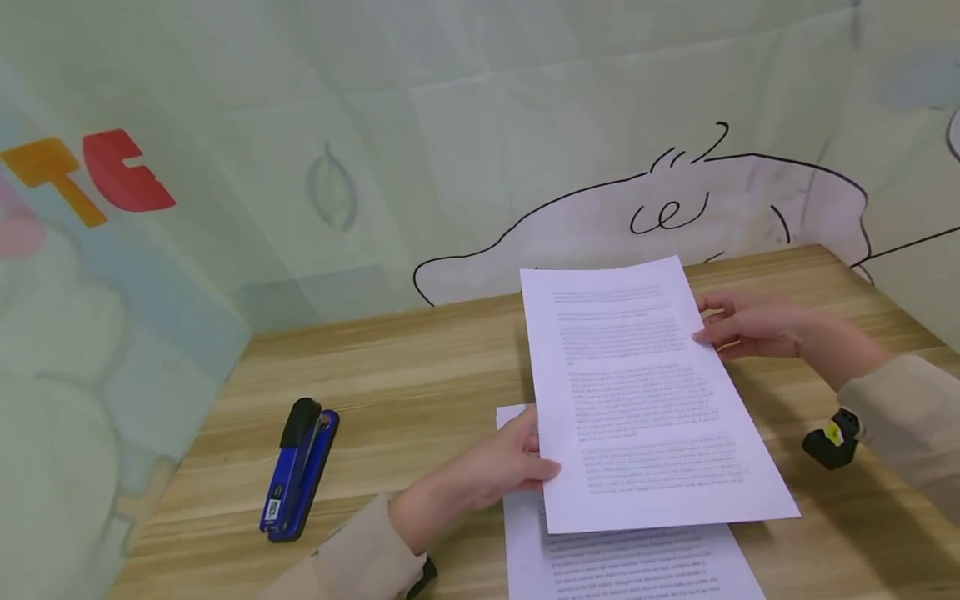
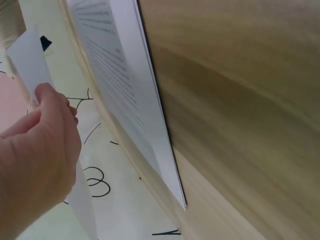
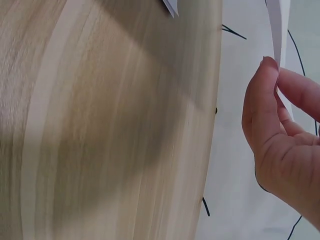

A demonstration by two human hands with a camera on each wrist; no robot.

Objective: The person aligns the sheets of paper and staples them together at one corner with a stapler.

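A printed sheet of paper (image 1: 637, 400) is held up above the table by both hands. My left hand (image 1: 502, 462) pinches its lower left edge, thumb on the printed face. At the right edge, my right hand (image 1: 757, 325) pinches the sheet between thumb and fingers, which the right wrist view shows from the side. Beneath it lies a stack of printed paper (image 1: 630, 567) on the table, partly covered by the raised sheet in the head view. In the left wrist view the stack's edge (image 2: 160, 125) shows more than one layer.
A blue and black stapler (image 1: 300, 471) lies on the wooden table (image 1: 405, 383), left of the papers. Behind the table's back edge hangs a pale printed curtain (image 1: 375, 167) with line drawings and coloured letters. A black wrist strap (image 1: 832, 442) hangs at the right sleeve.
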